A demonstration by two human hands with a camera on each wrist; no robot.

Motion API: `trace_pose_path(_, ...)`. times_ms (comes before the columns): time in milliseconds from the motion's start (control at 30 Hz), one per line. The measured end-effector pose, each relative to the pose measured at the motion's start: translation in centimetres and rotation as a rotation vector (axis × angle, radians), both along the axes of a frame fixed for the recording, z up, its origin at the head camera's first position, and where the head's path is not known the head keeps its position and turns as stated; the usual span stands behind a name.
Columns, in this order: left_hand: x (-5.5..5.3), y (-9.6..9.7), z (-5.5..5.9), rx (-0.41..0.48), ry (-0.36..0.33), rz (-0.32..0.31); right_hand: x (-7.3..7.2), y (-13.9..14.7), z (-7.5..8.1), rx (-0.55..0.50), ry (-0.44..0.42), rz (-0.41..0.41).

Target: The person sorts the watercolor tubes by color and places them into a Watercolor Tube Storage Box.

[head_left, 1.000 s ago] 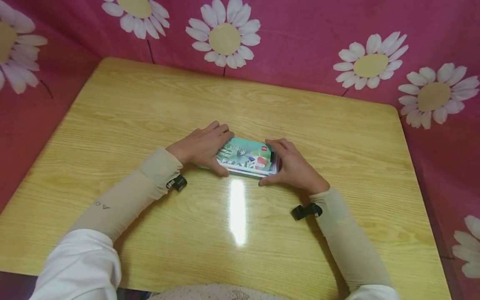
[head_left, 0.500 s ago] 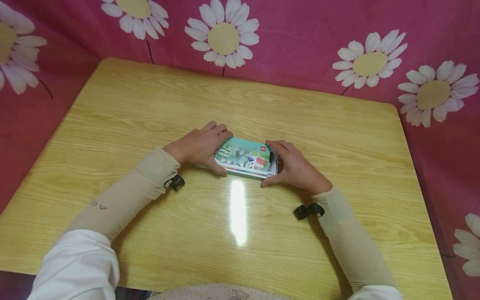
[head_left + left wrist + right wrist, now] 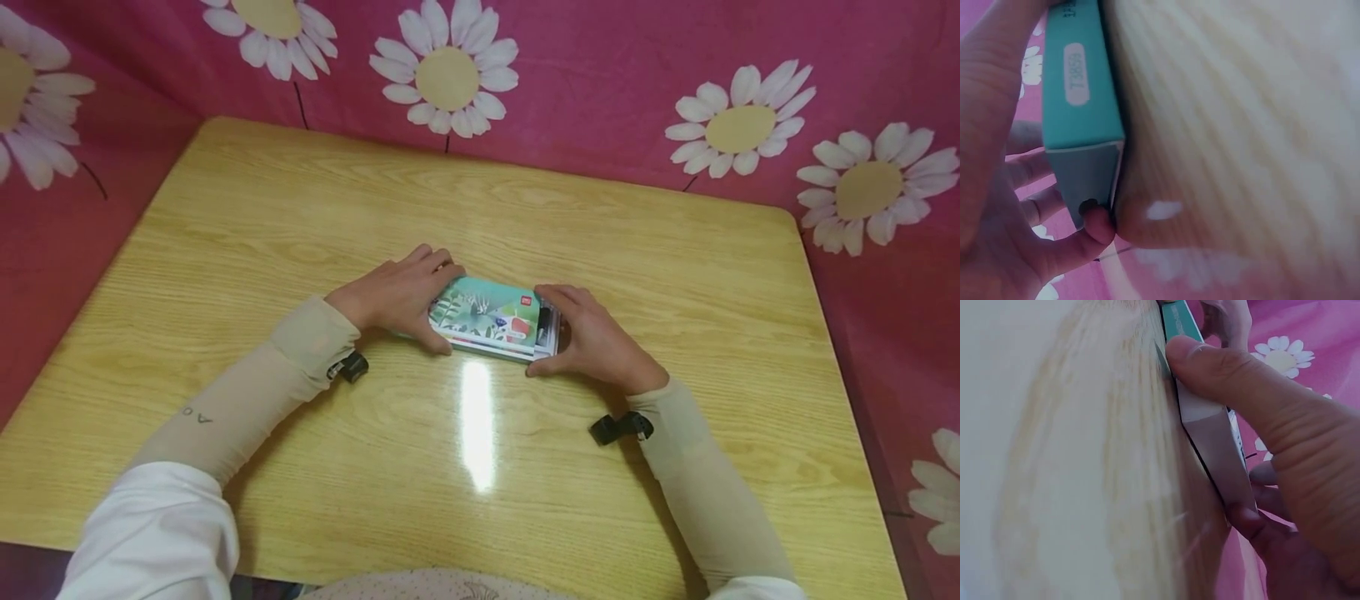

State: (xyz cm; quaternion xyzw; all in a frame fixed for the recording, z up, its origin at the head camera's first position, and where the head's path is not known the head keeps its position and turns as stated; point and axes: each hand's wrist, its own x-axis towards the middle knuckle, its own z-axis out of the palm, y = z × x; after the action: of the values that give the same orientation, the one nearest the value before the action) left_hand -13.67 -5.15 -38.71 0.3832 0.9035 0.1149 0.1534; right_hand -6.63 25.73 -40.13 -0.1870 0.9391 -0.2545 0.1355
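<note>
A flat teal box point(image 3: 483, 310) with a floral print and a small red label lies on the wooden table. My left hand point(image 3: 401, 297) grips its left end, thumb on the near side and fingers on the far side. In the left wrist view, the teal sleeve point(image 3: 1079, 94) bears a printed tag, and a fingertip touches the end by a small dark hole. My right hand point(image 3: 600, 340) pinches the pale inner tray point(image 3: 1216, 453), which sticks out of the sleeve's right end. Something dark shows in the tray; its kind is hidden.
The wooden table point(image 3: 360, 467) extends on all sides of the box, with a bright light reflection in front of it. A pink cloth point(image 3: 585, 83) with white daisies hangs behind and beside the table. Each wrist carries a black camera mount point(image 3: 622, 427).
My right hand has shifted slightly right, and a little more of the inner tray shows beyond the sleeve. The left hand has kept its grip and drifted a touch left.
</note>
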Motion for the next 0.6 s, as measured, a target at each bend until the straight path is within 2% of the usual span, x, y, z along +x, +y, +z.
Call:
trace_pose_path(367,-0.17,-0.03,-0.28,0.017,0.012,-0.004,-0.14,-0.41,0.01,-0.014,0.011,-0.021)
trace_pose_path(600,-0.26,0.04,-0.21,0.024,0.027,-0.016,-0.36,-0.54,0.03,-0.016,0.008,0.0)
